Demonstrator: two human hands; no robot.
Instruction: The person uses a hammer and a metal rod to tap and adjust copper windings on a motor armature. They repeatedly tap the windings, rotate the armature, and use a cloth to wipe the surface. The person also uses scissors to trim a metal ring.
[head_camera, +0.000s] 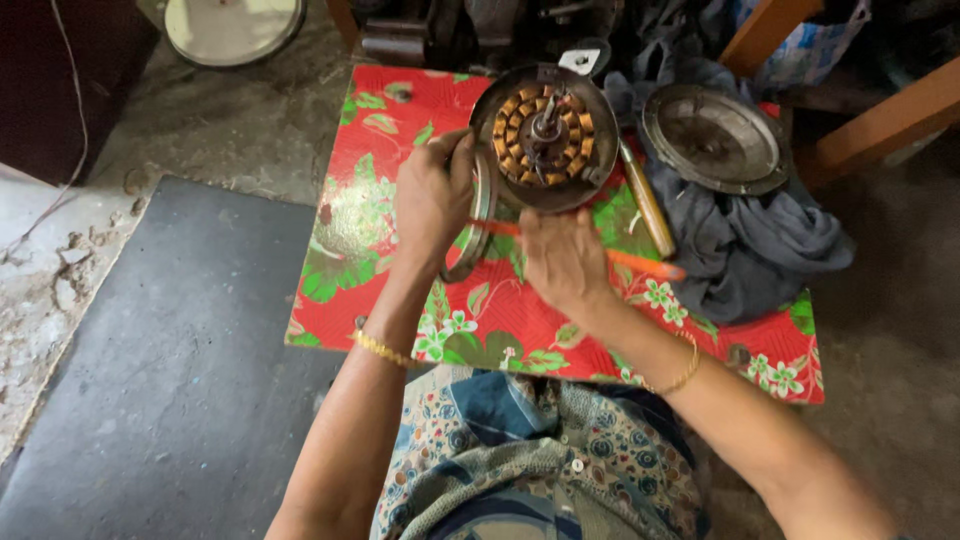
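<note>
A round fan motor (545, 135) with copper windings stands tilted on a red flowered board (400, 160). My left hand (432, 195) grips the motor's left rim and a thin metal ring at its side. My right hand (562, 258) is closed around an orange-handled tool (640, 264) that lies across just below the motor; its tip points left toward the motor's lower edge.
A round metal cover (712, 138) rests on a grey cloth (760, 240) at the right. A wooden-handled tool (647, 208) lies beside the motor. A dark mat (180, 360) covers the floor at left. A white disc (232, 28) and wooden furniture legs (880, 120) stand at the back.
</note>
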